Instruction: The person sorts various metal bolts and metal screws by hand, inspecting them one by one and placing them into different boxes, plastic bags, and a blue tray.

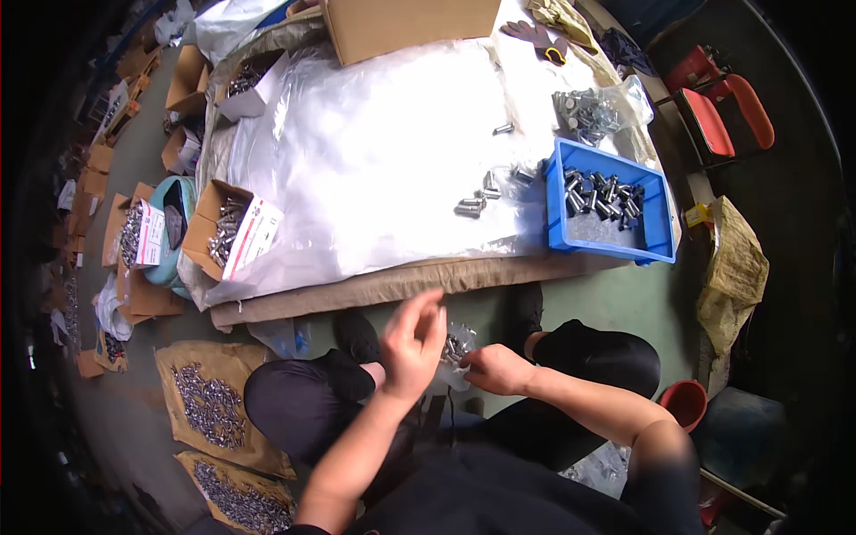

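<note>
My left hand (415, 349) is raised in front of the table edge, its fingers stretched and apart, with nothing seen in them. Just right of it, a clear plastic bag (456, 378) hangs between my knees, with shiny metal bolts (458, 341) inside or at its mouth. My right hand (499, 368) has its fingers closed at the bag's right side and appears to grip its edge. On the table, several loose bolts (470, 207) lie on the white plastic sheet. A blue bin (658, 242) at the right holds many more bolts.
A large cardboard box (410, 27) stands at the table's far side. An open carton of metal parts (214, 234) sits at its left edge. Brown sacks (169, 401) with small parts lie on the left floor. A red bucket (683, 406) and red chair (747, 111) are at right.
</note>
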Available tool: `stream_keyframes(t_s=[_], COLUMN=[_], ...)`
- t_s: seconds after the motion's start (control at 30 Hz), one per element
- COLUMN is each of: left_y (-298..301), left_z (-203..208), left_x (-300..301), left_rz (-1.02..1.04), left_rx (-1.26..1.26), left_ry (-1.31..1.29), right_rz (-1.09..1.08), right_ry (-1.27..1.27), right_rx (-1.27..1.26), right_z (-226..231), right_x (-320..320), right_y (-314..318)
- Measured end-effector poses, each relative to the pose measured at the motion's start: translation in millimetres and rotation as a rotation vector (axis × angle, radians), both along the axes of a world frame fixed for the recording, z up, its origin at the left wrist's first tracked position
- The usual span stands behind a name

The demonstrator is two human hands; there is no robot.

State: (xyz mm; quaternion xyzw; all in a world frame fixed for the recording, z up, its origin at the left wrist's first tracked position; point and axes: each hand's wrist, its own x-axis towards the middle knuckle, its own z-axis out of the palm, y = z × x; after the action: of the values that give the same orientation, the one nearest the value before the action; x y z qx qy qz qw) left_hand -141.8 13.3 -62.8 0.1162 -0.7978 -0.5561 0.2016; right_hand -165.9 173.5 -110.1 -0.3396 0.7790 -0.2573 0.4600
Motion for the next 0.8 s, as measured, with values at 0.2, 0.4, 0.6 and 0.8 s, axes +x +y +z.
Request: stream_keyframes(t_s=[0.2, 0.4, 0.6, 0.8], left_y=[2, 16, 27, 6], left_z=[49, -20, -48, -43], left_x=[-158, -198, -192, -190], left_rz=[-0.462, -0.539, -0.279, -0.369], left_rx=[-0.747, -1.009, -1.100, -1.092], left_ry=[0.054, -0.385, -0.157, -0.182], right_rz=[0.099, 0.151, -0.027, -0.599], right_ry=[0.444, 0.570, 0.572, 0.415], right_rx=[-0.179, -0.075, -0.190, -0.454], right_z=[18, 39, 57, 95], right_x=[18, 3, -22, -95], right_y=[-36, -26, -14, -8])
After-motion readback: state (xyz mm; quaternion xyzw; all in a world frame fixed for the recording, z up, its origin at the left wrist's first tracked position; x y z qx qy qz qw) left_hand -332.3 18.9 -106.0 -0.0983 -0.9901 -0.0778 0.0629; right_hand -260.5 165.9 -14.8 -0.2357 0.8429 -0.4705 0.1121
